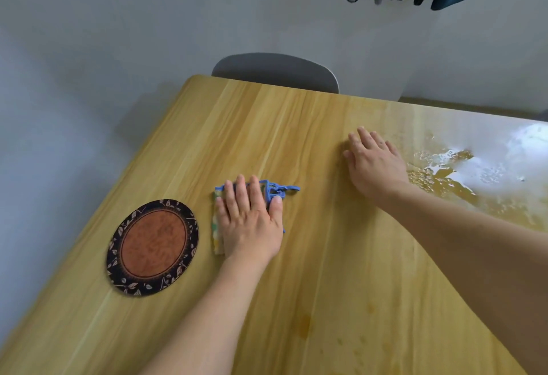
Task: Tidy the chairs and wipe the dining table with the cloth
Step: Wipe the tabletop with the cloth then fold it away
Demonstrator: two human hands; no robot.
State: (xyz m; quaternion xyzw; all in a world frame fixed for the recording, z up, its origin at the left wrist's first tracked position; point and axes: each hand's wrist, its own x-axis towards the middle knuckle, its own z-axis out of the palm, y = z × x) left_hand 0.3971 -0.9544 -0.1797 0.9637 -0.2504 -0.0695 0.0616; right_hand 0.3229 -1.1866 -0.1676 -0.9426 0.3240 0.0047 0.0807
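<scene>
Lying flat at the left of the wooden table (341, 271) — a round patterned mat (152, 247). Just beside it, left hand (250, 220) pressing down on the folded cloth (218, 220), fingers straight and together, blue edging poking out past the fingertips. Further right, right hand (375, 164) flat on bare wood, fingers relaxed — wet patch (439, 176) alongside. Grey chair (275, 70) tucked behind.

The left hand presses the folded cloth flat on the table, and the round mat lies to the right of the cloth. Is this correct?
Not quite. In the head view the left hand does press the cloth flat on the table, but the round mat lies to the left of the cloth.
</scene>
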